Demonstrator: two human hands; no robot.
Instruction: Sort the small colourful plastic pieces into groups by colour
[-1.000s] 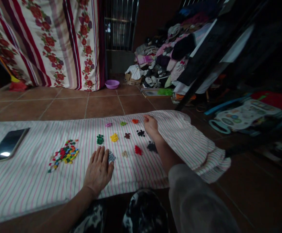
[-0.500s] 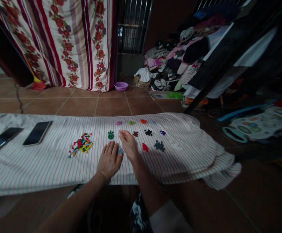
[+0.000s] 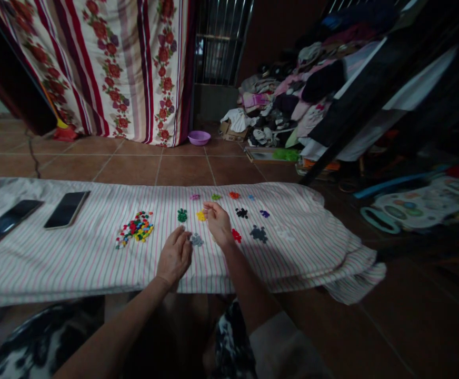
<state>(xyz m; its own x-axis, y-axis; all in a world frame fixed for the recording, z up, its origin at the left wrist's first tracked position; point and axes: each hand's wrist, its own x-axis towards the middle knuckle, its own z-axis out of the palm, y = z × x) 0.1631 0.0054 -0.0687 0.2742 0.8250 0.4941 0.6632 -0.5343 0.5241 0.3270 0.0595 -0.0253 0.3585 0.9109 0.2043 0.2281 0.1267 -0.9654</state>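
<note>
My left hand (image 3: pixel 175 256) rests on the striped cloth, fingers stretched forward and slightly bent, just left of a small grey pile (image 3: pixel 197 240). My right hand (image 3: pixel 219 223) hovers beside a yellow pile (image 3: pixel 201 215), thumb and fingers pinched together; whatever they hold is too small to make out. Around the hands lie little colour-sorted piles of bead-like pieces: green (image 3: pixel 182 215), red (image 3: pixel 236 235), black (image 3: pixel 241 212), dark grey (image 3: pixel 258 233) and dark blue (image 3: pixel 265 213). A mixed-colour heap (image 3: pixel 135 228) sits further left.
Two phones, one dark (image 3: pixel 9 221) and one light-edged (image 3: pixel 67 209), lie on the cloth (image 3: pixel 95 263) at left. Pink (image 3: pixel 195 197), lime (image 3: pixel 216 197) and orange (image 3: pixel 234 195) piles line the far side. Beyond are a purple basin (image 3: pixel 199 138) and heaped clothes (image 3: pixel 285 100).
My right hand has shifted slightly right, uncovering the yellow pile. My left hand has drawn back from the grey pile and turned, its fingers less flat. The camera view has moved a little.
</note>
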